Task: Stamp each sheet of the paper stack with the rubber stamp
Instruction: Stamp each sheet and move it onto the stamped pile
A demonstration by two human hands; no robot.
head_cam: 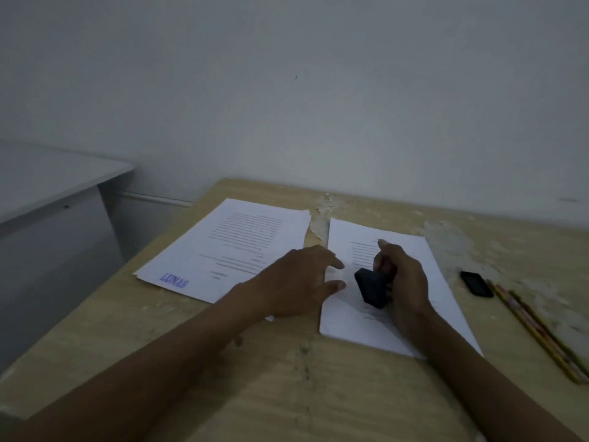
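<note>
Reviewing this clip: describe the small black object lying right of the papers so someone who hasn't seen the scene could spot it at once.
Start at the wooden desk and find the paper stack under the right hand. Just right of it, on bare desk, lies the small black object, beside the far tips of the pencils. Unlike the dark rubber stamp, nobody holds it, and it is flat, rounded and glossy.

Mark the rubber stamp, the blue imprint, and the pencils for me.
rubber stamp point(371, 288): head view, dark base block.
blue imprint point(174, 280): head view, middle of the lettering.
pencils point(538, 333): head view, mid-shaft.
</note>
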